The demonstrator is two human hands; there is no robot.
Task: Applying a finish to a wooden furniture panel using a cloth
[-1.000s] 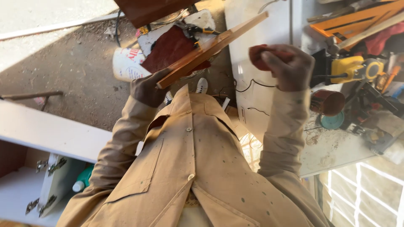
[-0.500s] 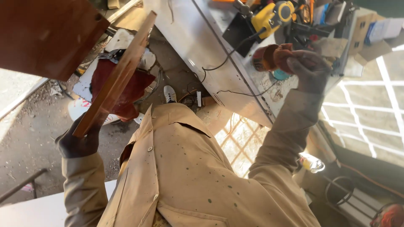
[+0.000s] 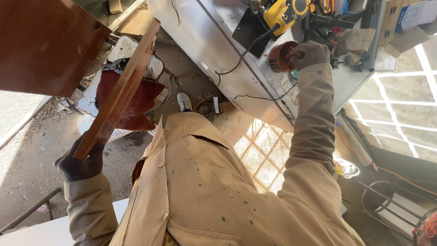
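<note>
Workshop floor of dirt and concrete [image 3: 32,150], sunlit, window-grid shadows across it. Big reddish-brown board [image 3: 43,43] fills the upper left corner. Long pale workbench [image 3: 218,50] runs diagonally across the top, cluttered at its far end: yellow power tool [image 3: 284,11], black cords trailing off the bench edge, cardboard boxes [image 3: 409,18], crumpled rag [image 3: 353,41]. Person in a tan work coat [image 3: 205,196] with small dark paint specks, seen from overhead.

Wooden strip [image 3: 120,89], stained reddish brown, long and narrow: left hand [image 3: 79,164] is gloved and closed around its lower end, strip angled up and away toward the big board, upper end near the board's corner; can't tell if they touch. Below the strip, a dark red cloth [image 3: 136,98] lies over a white bucket [image 3: 98,132], metal snips [image 3: 116,65] just beside it on the ground. White shoe [image 3: 184,101] near the bench base.

Right hand [image 3: 312,54] is gloved, reached out over the bench, fingers wrapped on a small round tin [image 3: 280,57], reddish-brown inside, sitting at the bench edge. Tin looks open; contents not clear.

Progress, judging by colour only: strip's visible face already looks evenly stained. No brush or applicator in view in either hand. Back face of the strip isn't visible, so can't say if coating is complete. Strip is held in the air, not set down anywhere.
</note>
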